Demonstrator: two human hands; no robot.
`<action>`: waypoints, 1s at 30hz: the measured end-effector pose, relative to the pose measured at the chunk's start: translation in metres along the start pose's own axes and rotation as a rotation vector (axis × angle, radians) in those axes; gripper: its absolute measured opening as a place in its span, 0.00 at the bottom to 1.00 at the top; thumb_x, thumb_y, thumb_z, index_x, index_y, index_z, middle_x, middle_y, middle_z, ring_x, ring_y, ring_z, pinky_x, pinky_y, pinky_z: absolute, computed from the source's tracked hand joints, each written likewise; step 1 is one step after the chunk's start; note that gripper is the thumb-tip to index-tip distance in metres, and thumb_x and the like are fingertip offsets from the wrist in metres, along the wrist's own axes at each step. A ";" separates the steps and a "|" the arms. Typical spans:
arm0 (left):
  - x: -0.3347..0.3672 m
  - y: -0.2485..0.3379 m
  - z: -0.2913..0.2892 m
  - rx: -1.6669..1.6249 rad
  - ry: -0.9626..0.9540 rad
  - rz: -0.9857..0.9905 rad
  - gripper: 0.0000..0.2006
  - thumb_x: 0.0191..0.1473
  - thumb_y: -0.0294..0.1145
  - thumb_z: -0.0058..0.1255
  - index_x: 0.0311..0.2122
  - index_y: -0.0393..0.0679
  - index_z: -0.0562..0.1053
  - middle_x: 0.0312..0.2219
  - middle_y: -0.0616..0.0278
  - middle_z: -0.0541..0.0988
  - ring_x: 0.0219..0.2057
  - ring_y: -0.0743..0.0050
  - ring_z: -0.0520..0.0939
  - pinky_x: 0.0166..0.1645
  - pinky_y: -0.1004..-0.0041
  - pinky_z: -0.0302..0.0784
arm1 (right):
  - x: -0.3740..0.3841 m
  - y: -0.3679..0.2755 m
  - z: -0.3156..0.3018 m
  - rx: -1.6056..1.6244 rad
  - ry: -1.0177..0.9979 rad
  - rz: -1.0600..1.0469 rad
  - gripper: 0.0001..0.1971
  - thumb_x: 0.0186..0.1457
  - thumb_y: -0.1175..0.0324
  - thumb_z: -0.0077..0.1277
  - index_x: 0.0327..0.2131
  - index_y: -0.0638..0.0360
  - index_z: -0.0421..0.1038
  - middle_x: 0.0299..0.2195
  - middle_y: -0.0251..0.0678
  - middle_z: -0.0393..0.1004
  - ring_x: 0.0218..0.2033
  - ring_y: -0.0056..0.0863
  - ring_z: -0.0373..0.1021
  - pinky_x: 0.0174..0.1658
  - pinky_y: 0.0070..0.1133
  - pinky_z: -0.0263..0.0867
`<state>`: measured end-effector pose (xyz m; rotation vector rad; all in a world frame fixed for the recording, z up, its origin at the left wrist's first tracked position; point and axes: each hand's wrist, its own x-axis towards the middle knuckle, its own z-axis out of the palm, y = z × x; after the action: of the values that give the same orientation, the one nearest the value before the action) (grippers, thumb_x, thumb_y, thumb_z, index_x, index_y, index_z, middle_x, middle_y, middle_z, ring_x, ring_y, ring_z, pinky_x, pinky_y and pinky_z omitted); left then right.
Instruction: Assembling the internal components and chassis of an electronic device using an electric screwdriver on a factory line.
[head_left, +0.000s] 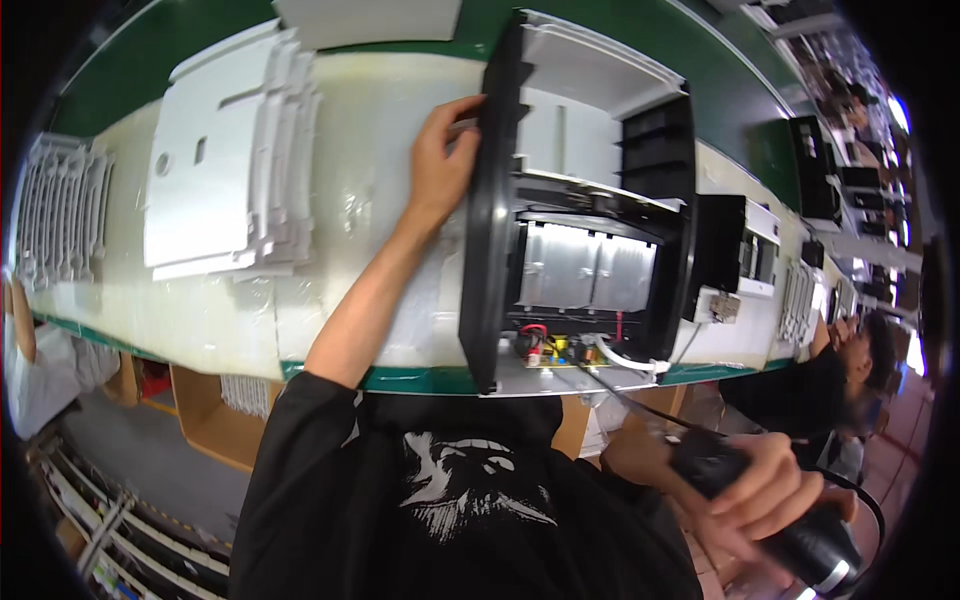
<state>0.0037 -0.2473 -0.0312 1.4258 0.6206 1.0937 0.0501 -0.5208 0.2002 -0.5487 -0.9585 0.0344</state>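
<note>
A boxy appliance housing [480, 240] with black sides and a white inner shell stands open on the bench in front of me. Metal plates [590, 268] and a small circuit board [560, 350] with coloured wires and a white cable show inside it. My left hand [445, 165] rests on its black left side, fingers curled at the upper edge. At the lower right, my right hand [765, 490] is wrapped round a black cylindrical tool [815, 550], smeared by motion. A black cord [640, 405] runs between the circuit board area and this hand; its exact ends are hidden.
White panels [205, 160] are stacked to the left, with a row of slim white parts [62, 210] beyond. Another black-and-white unit [725, 245] stands to the right. A co-worker [820, 380] is close on the right, another person [50, 370] at far left. A cardboard box [210, 415] sits below the bench.
</note>
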 end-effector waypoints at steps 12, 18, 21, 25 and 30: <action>-0.005 0.000 -0.014 0.069 -0.077 -0.054 0.14 0.56 0.25 0.42 0.48 0.36 0.68 0.34 0.69 0.73 0.32 0.86 0.72 0.37 0.85 0.67 | 0.034 -0.081 -0.151 -0.753 0.208 -0.365 0.44 0.44 0.23 0.28 0.29 0.64 0.65 0.20 0.35 0.62 0.18 0.28 0.60 0.22 0.24 0.59; -0.007 0.005 -0.008 0.119 -0.059 -0.015 0.13 0.53 0.25 0.44 0.44 0.37 0.69 0.31 0.71 0.72 0.33 0.86 0.70 0.39 0.84 0.65 | 0.032 -0.069 -0.188 -0.612 0.200 -0.283 0.44 0.48 0.26 0.27 0.42 0.64 0.63 0.22 0.39 0.65 0.18 0.32 0.64 0.23 0.26 0.63; -0.007 0.004 -0.011 0.186 -0.077 0.003 0.10 0.52 0.26 0.44 0.41 0.38 0.69 0.30 0.73 0.71 0.32 0.86 0.69 0.39 0.83 0.65 | 0.033 -0.059 -0.183 -0.644 0.217 -0.327 0.44 0.48 0.26 0.26 0.54 0.55 0.51 0.22 0.40 0.66 0.17 0.31 0.64 0.20 0.25 0.64; -0.007 -0.004 -0.018 0.239 -0.062 0.008 0.09 0.53 0.26 0.43 0.40 0.38 0.69 0.28 0.73 0.70 0.31 0.86 0.68 0.37 0.84 0.64 | 0.032 -0.056 -0.182 -0.699 0.253 -0.269 0.43 0.47 0.25 0.27 0.55 0.49 0.46 0.21 0.39 0.65 0.16 0.29 0.63 0.20 0.24 0.62; -0.005 -0.013 -0.021 0.240 -0.028 -0.037 0.07 0.53 0.26 0.42 0.38 0.39 0.69 0.27 0.73 0.70 0.30 0.86 0.67 0.36 0.84 0.64 | 0.041 -0.049 -0.183 -0.554 0.102 -0.154 0.43 0.46 0.25 0.31 0.54 0.52 0.51 0.21 0.37 0.64 0.16 0.27 0.61 0.21 0.24 0.61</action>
<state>-0.0137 -0.2402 -0.0478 1.6254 0.7750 0.9929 0.2070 -0.6310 0.1719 -0.9726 -0.9063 -0.4043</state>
